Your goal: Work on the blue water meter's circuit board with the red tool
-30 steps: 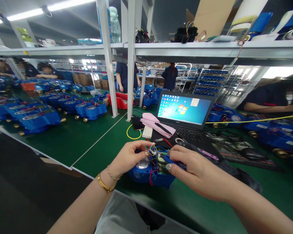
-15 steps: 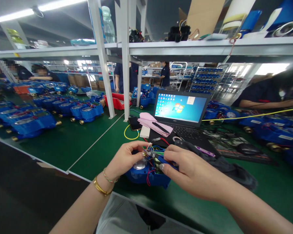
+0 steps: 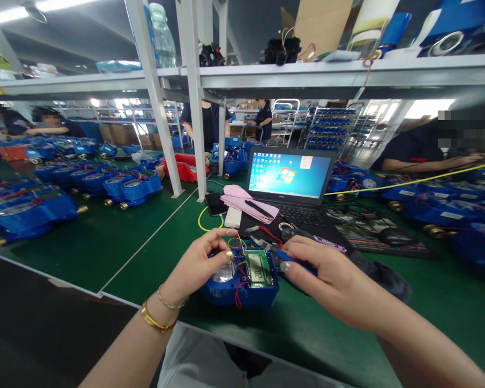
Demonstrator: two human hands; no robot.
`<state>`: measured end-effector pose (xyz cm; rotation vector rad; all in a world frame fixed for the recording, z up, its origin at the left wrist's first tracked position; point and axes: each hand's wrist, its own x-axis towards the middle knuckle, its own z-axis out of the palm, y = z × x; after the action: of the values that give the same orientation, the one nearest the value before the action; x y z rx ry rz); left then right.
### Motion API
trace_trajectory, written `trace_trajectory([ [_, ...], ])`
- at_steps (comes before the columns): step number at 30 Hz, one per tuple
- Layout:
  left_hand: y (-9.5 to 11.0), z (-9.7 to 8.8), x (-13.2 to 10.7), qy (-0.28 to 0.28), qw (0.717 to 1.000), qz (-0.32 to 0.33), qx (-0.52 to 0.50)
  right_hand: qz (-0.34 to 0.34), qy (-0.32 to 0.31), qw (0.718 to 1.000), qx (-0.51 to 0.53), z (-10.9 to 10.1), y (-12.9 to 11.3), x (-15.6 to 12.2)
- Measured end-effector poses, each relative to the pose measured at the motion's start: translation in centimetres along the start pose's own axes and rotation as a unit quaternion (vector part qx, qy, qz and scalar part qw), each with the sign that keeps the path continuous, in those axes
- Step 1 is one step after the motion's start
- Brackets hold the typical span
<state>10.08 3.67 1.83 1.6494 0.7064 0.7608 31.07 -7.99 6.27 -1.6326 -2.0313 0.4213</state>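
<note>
The left hand (image 3: 200, 264) cups the round dial end of the blue meter (image 3: 240, 280), which sits on the green tabletop (image 3: 117, 237) near its front edge, while the right hand (image 3: 327, 277) closes its grip on a blue-handled tool (image 3: 293, 258) at the meter's right side. The cast body looks heavy and stiff and is best held by its shell; the thin wires (image 3: 240, 245) and display board (image 3: 260, 268) seem fragile. Both forearms reach forward, wrists low, fingers curled.

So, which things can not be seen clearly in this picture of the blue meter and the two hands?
Head view only:
- Dial of the blue meter: covered by the left hand.
- Blue-handled tool: mostly hidden inside the right hand.
- Digits on the meter's display: too small to read.
- Wires at the left fingertips: too fine to follow.
- Laptop icons: too small.
</note>
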Motion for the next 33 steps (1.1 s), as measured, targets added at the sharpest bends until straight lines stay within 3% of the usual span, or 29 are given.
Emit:
trace_trajectory([
  [2,-0.1,-0.1,0.0,0.015,1.000,-0.011,-0.012,0.044,0.042,0.998,-0.034,-0.4,3.2,-1.3],
  [4,-0.4,-0.1,0.0,0.031,0.999,-0.025,-0.025,0.129,0.093,0.981,-0.110,-0.5,7.2,-2.7],
  [7,-0.7,0.1,0.0,0.057,0.997,-0.040,-0.042,0.284,0.148,0.925,-0.204,0.0,13.1,-4.9],
  [10,-0.9,0.4,0.1,0.075,0.995,-0.048,-0.045,0.361,0.167,0.887,-0.236,0.3,16.3,-6.3],
  [13,-1.1,0.6,0.2,0.093,0.993,-0.056,-0.047,0.369,0.208,0.870,-0.253,0.1,15.9,-6.1],
  [15,-1.2,0.7,0.3,0.108,0.991,-0.051,-0.053,0.335,0.221,0.885,-0.238,-0.1,14.4,-4.5],
  [20,-1.4,0.8,0.3,0.126,0.990,-0.026,-0.047,0.204,0.128,0.964,-0.108,2.0,11.0,3.8],
  [25,-1.3,0.8,0.1,0.120,0.992,-0.019,-0.025,0.169,0.069,0.983,0.011,6.3,11.0,11.5],
  [29,-1.0,0.9,-0.1,0.116,0.993,-0.021,-0.007,0.164,0.103,0.975,0.105,7.5,11.8,12.6],
  [33,-0.8,1.1,-0.2,0.119,0.992,-0.027,0.005,0.112,0.175,0.945,0.254,6.2,10.8,10.3],
])
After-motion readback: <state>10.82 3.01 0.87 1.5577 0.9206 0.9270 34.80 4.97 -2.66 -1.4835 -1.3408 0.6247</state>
